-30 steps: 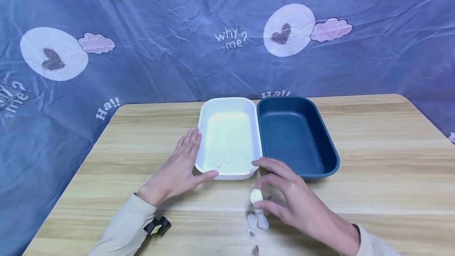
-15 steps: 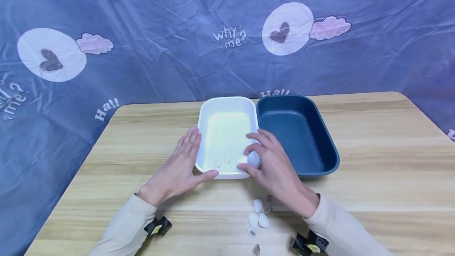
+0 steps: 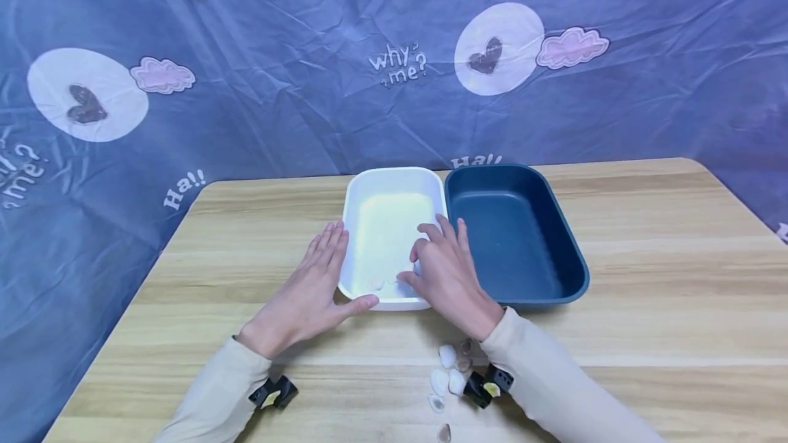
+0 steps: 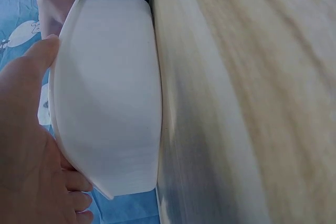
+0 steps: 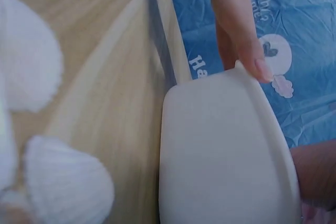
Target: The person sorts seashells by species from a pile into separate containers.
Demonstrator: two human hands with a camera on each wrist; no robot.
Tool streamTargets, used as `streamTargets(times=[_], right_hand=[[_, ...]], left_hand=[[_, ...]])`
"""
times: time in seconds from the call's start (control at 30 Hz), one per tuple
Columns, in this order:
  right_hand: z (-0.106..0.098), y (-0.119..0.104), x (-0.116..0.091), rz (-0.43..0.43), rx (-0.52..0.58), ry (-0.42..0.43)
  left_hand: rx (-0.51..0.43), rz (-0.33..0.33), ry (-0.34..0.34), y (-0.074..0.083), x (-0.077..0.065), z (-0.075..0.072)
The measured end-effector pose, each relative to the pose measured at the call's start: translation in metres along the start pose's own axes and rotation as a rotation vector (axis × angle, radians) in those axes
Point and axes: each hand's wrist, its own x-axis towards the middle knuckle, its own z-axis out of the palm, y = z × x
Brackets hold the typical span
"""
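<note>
My left hand (image 3: 306, 290) rests against the left side of the white plastic tray (image 3: 397, 305), fingers fairly straight and thumb on the front rim. In the left wrist view that thumb (image 4: 43, 52) touches the tray's edge. My right hand (image 3: 444, 269) reaches over the right rim into the tray, index finger bent toward the thumb and the other fingers spread. White shows between thumb and index; I cannot tell whether a seashell is still pinched there. Pale seashells (image 3: 377, 283) lie near the tray's front inside. A ridged white seashell (image 5: 68, 182) appears close in the right wrist view.
A dark blue tray (image 3: 514, 238) stands right beside the white one on the wooden table (image 3: 665, 279). Several loose seashells (image 3: 440, 381) lie in front of the trays, partly under the right wrist's camera (image 3: 488, 385). Behind the table hangs a blue printed cloth (image 3: 320, 87).
My right hand has carried a white seashell from the table pile up over the white tray's rim, then moved farther left inside. My left hand has stayed at the rim.
</note>
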Motion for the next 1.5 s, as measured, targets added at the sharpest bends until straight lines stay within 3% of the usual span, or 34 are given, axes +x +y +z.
streamTargets(times=[0.53,0.67,0.8,0.9,1.13,1.5], right_hand=[[0.004,-0.002,0.015,0.045,-0.056,-0.098],[-0.011,0.004,0.013,0.021,-0.025,-0.006],[-0.032,0.016,0.007,-0.053,0.004,0.131],[-0.045,0.023,-0.003,-0.110,0.045,0.188],[-0.059,0.029,-0.041,-0.196,0.122,0.259],[-0.054,0.041,-0.075,-0.321,0.245,0.285]], left_hand=[[0.000,0.005,0.004,-0.002,-0.001,0.001],[0.001,0.005,0.004,-0.003,-0.002,0.002],[-0.004,0.012,0.011,-0.002,0.000,0.003],[-0.011,0.009,0.011,-0.002,0.001,0.003],[0.003,0.008,0.008,-0.003,0.002,0.001],[0.012,0.010,0.003,-0.001,0.002,0.000]])
